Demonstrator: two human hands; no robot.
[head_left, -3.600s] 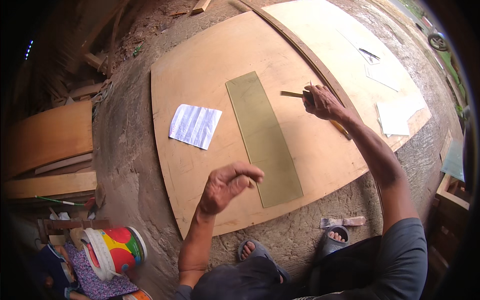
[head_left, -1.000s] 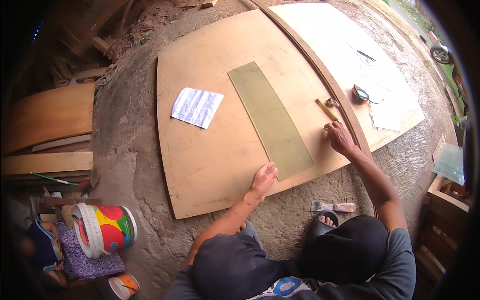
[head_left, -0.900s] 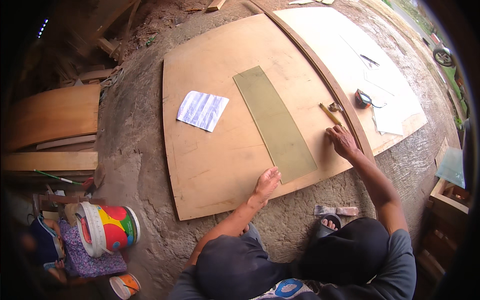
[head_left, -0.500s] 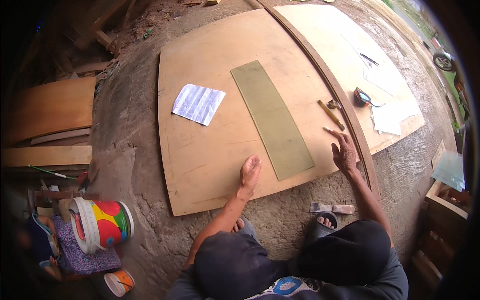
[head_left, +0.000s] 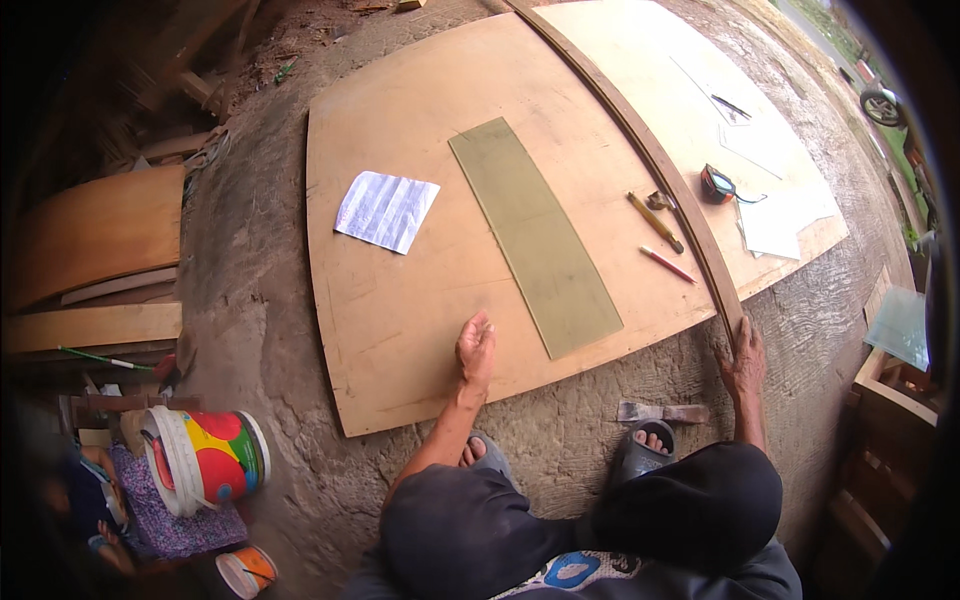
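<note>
My right hand (head_left: 743, 360) is closed around the near end of a long dark wooden strip (head_left: 640, 132), which lies across the boards. My left hand (head_left: 476, 348) hovers over the near edge of the plywood sheet (head_left: 390, 340), fingers loosely bent, nothing visible in it. To its right, a long greenish glass-like strip (head_left: 535, 240) lies flat on the plywood. A red pencil (head_left: 668, 265) and a yellowish tool with a rod-like body (head_left: 655, 222) rest between that strip and the wooden one. Left of the greenish strip is a creased sheet of written paper (head_left: 387, 212).
Beyond the wooden strip lie a tape measure (head_left: 717, 185), a dark pen (head_left: 731, 107) and white pieces (head_left: 770, 228). A flat scraper-like tool (head_left: 662, 412) lies by my feet. Paint buckets (head_left: 208, 458) and a person sit at left; a wooden frame (head_left: 890, 410) stands right.
My right hand has moved from beside the pencil toward me, onto the wooden strip's near end. My left hand has shifted slightly left and down. The whole view has shifted a little.
</note>
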